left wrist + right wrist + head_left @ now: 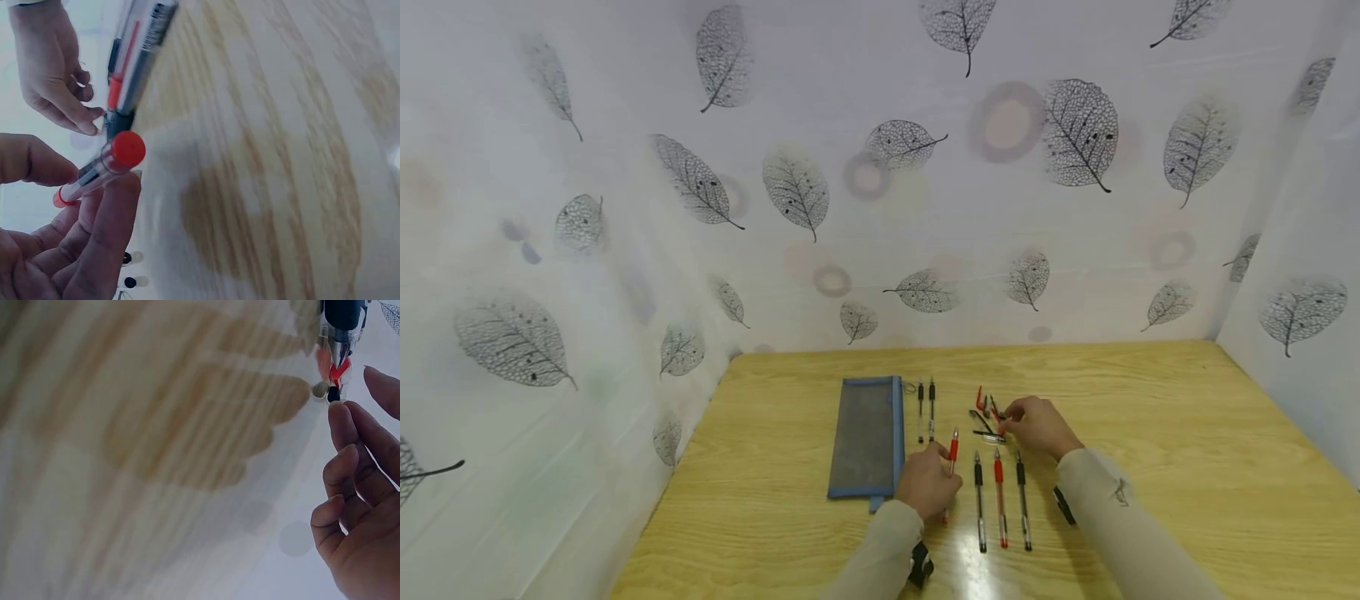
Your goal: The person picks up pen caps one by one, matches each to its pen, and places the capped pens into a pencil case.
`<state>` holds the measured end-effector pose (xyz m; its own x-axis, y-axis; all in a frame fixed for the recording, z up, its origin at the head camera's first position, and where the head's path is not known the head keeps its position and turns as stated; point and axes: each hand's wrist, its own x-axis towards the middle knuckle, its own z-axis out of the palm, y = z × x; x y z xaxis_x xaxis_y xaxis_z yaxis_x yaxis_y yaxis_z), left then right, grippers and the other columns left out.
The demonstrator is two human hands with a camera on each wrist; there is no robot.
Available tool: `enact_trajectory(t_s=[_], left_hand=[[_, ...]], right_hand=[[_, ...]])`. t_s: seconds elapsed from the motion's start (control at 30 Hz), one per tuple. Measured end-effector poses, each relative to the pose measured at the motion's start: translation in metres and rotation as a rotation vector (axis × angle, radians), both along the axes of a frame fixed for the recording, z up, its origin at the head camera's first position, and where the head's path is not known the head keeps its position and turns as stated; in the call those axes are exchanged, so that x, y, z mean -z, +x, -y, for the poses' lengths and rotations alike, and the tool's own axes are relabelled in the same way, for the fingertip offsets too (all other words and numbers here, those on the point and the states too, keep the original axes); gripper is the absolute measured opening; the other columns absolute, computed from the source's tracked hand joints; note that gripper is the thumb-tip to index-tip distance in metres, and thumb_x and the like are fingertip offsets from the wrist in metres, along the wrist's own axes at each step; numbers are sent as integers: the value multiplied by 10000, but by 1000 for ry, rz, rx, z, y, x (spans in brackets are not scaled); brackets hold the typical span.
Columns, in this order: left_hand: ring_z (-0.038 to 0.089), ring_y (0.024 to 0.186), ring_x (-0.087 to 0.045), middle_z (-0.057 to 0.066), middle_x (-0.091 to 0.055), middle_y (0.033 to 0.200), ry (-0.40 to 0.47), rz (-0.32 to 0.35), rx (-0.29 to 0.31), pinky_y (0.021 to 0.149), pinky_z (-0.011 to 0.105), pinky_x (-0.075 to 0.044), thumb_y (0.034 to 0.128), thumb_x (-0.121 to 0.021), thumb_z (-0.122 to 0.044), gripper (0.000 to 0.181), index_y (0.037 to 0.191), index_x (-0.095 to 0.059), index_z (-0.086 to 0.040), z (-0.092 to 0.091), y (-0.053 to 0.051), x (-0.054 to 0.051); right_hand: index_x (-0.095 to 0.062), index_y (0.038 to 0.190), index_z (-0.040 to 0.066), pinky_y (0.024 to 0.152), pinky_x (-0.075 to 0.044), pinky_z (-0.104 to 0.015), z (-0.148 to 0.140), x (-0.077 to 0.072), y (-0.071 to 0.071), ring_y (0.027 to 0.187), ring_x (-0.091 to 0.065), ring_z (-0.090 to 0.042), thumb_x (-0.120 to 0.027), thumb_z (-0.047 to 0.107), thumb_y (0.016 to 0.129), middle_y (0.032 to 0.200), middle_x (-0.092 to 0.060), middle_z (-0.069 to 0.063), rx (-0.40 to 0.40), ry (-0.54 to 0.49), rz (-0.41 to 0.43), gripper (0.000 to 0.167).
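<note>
Between the thumb and fingers of my left hand (928, 482) is a capless red gel pen (953, 448), its tip pointing away from me. The red end plug (129, 150) of that pen faces the left wrist camera. My right hand (1039, 425) reaches to a small heap of red and black pen caps (991, 435). Its fingertips touch or nearly touch the caps, while the right wrist view shows the thumb apart from the fingers. Between the hands and nearer me lie a black pen (979, 504), a red pen (1001, 504) and another black pen (1023, 504), all capless.
A grey mesh pouch (865, 437) with blue edging lies left of the pens. Two more black pens (921, 421) lie side by side along its right edge. The wooden table (760, 467) meets leaf-patterned sheeting (865, 217) at the back and sides.
</note>
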<state>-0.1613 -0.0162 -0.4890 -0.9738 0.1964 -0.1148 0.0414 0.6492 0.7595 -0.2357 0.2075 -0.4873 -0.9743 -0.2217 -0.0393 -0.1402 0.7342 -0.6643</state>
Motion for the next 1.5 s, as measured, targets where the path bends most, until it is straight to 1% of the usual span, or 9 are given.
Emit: enact_trajectory(t_s=[0.13, 0.43, 0.7, 0.83, 0.93, 1.1, 1.17, 1.3, 1.5], left_hand=[[110, 515, -529, -30, -581, 662, 32, -3, 2, 444, 282, -432, 852, -634, -91, 279, 1122, -591, -38, 2, 3, -5], [101, 520, -537, -43, -593, 679, 60, -1, 13, 450, 274, -437, 838, -641, -84, 295, 1129, -600, -53, 6, 12, -16], [100, 520, -532, -48, -583, 677, 72, -3, 31, 454, 271, -437, 848, -647, -79, 285, 1127, -594, -55, 8, 14, -17], [98, 527, -535, -49, -589, 701, 61, 4, 31, 451, 270, -440, 853, -640, -84, 279, 1128, -593, -63, 8, 13, -16], [101, 534, -539, -42, -594, 726, 59, 14, 23, 443, 275, -444, 858, -634, -83, 272, 1126, -594, -68, 8, 13, -16], [103, 539, -534, -42, -585, 746, 51, 26, 0, 437, 273, -444, 879, -632, -85, 257, 1134, -597, -77, 7, 14, -16], [95, 553, -531, -44, -586, 758, 38, 13, -4, 444, 266, -445, 900, -630, -93, 244, 1141, -598, -75, 6, 15, -17], [82, 602, -533, -38, -601, 790, 23, -17, -3, 471, 260, -454, 933, -616, -99, 225, 1154, -598, -64, 6, 15, -17], [84, 638, -544, -33, -609, 805, 32, -23, -2, 486, 262, -461, 943, -601, -82, 225, 1167, -592, -59, 7, 14, -17]], right_hand=[[-684, 1035, -50, 687, -529, -419, 2, 1, 0, 833, -619, -245, -694, 164, 884, 954, -668, -127, -9, 34, -3, 262], [-698, 959, -29, 633, -532, -386, 6, 2, -2, 754, -627, -199, -696, 138, 876, 892, -685, -99, -18, 67, 13, 186], [-682, 911, -17, 633, -520, -382, 8, 2, -4, 741, -610, -198, -667, 97, 877, 889, -674, -117, -3, 94, 35, 121], [-673, 866, -12, 634, -506, -371, 8, 2, -5, 740, -602, -197, -654, 79, 870, 960, -677, -175, -6, 86, 34, 93], [-659, 816, 2, 606, -471, -338, 7, 3, -6, 701, -570, -181, -655, 80, 867, 965, -675, -186, -15, 82, 24, 93], [-613, 748, 31, 557, -393, -301, 6, 4, -6, 602, -478, -160, -662, 88, 874, 759, -618, -87, -29, 77, 19, 147], [-616, 756, 27, 560, -401, -305, 6, 4, -5, 607, -482, -160, -669, 88, 873, 738, -602, -67, -26, 76, 18, 143], [-636, 805, 4, 587, -440, -326, 5, 3, -5, 668, -527, -179, -677, 83, 870, 803, -631, -86, -32, 80, 3, 110], [-639, 826, -11, 598, -456, -335, 3, 3, -6, 692, -539, -189, -679, 83, 868, 803, -632, -86, -34, 68, 20, 109]])
